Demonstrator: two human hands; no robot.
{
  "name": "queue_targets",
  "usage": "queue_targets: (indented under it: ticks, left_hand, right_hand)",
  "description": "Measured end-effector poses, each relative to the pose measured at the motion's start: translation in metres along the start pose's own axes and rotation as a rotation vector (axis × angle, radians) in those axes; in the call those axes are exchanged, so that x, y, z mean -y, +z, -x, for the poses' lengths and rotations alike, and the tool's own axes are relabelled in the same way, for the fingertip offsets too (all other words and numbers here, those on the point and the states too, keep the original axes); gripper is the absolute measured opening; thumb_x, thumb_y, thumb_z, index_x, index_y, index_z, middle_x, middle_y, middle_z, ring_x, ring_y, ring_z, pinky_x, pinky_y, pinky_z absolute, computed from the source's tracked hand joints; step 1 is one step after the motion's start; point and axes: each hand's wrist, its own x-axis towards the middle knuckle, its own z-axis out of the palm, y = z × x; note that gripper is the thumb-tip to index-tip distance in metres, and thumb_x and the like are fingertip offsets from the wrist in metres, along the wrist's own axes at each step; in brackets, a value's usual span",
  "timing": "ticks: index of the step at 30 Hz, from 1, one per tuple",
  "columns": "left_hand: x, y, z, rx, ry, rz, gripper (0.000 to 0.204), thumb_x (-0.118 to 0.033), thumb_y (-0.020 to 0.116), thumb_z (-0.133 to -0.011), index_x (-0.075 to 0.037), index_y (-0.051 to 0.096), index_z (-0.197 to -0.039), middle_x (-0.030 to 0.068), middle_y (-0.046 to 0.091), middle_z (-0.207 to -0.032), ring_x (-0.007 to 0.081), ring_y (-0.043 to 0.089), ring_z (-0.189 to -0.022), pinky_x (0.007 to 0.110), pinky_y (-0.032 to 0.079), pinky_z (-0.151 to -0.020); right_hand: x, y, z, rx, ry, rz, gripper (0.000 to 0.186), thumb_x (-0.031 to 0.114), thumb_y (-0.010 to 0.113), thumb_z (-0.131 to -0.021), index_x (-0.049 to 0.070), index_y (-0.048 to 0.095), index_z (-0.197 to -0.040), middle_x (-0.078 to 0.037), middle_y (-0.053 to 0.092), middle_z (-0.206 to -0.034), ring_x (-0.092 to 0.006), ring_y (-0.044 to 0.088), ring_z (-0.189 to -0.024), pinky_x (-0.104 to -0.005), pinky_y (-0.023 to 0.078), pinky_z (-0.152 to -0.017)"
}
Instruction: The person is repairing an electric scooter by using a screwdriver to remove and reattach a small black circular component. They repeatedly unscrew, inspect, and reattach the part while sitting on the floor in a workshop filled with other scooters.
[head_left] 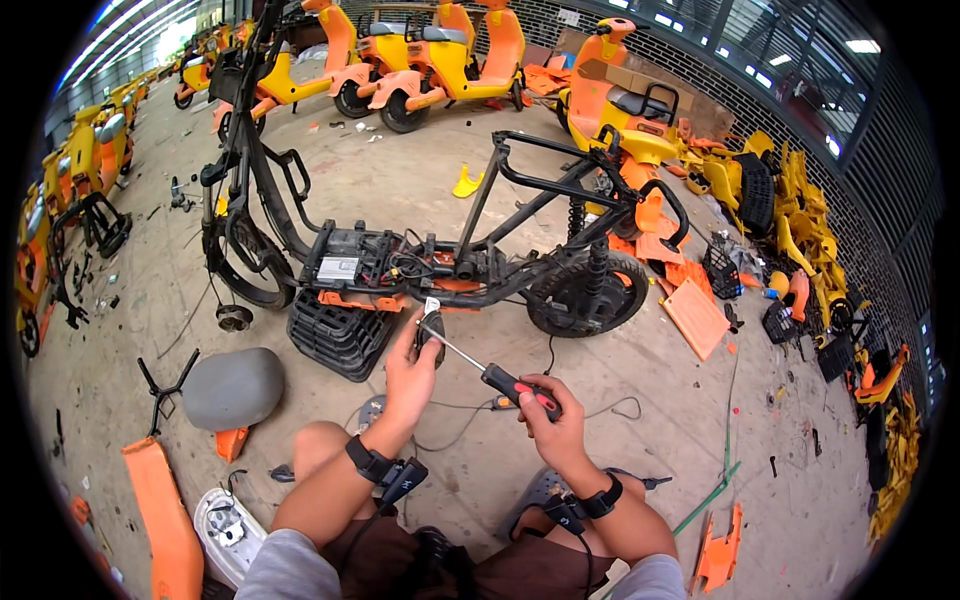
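Note:
My right hand [556, 420] is wrapped round the black and red handle of a screwdriver [503, 380]. Its thin metal shaft slants up and left to the fingers of my left hand [408, 378]. Those fingers pinch a small dark part with a pale tab [432, 306]; its exact kind is hard to make out. Just beyond stands a stripped black scooter frame [480, 250], with both wheels on and wiring and a silver-labelled box [338, 269] exposed in its floor section. The screwdriver's tip is by the part, and I cannot tell whether they touch.
Stacked black plastic baskets [340, 335] sit under the frame. A grey scooter seat [234, 388] and a long orange panel [160, 515] lie at left. Orange panels [694, 318] and yellow body parts [800, 220] are heaped at right. Yellow-orange scooters [440, 65] stand behind. Cables cross the floor.

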Motion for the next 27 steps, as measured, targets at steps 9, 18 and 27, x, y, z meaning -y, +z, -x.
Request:
queue_targets:
  ticks: [9,18,27]
  left_hand:
    - [-0.006,0.002,0.003,-0.01,-0.002,-0.112,0.044,-0.006,0.053,-0.097,-0.002,0.047,-0.14,-0.0024,0.055,-0.091,0.003,0.046,-0.073,0.019,0.038,-0.061]
    - [0.004,0.001,0.0,0.005,0.058,-0.046,0.042,-0.004,0.053,-0.098,0.0,0.047,-0.139,-0.0027,0.055,-0.09,0.0039,0.046,-0.074,0.019,0.039,-0.063]
    - [0.011,0.0,0.001,0.006,0.145,-0.209,0.041,-0.008,0.052,-0.098,-0.007,0.049,-0.139,-0.0003,0.051,-0.083,0.0067,0.044,-0.074,0.022,0.041,-0.066]
  right_hand:
    - [-0.001,-0.007,-0.005,-0.014,0.051,0.001,0.026,0.021,0.063,-0.094,0.002,0.064,-0.111,-0.001,0.062,-0.078,-0.0029,0.05,-0.065,-0.0192,0.038,-0.055]
    - [0.002,-0.005,-0.002,-0.05,0.015,0.047,0.028,0.018,0.067,-0.091,0.001,0.063,-0.113,-0.001,0.064,-0.081,-0.0047,0.053,-0.069,-0.0199,0.041,-0.06]
    - [0.009,-0.004,-0.002,-0.165,-0.056,0.091,0.028,0.015,0.067,-0.09,0.002,0.06,-0.114,-0.001,0.06,-0.077,-0.0055,0.053,-0.065,-0.0204,0.041,-0.058]
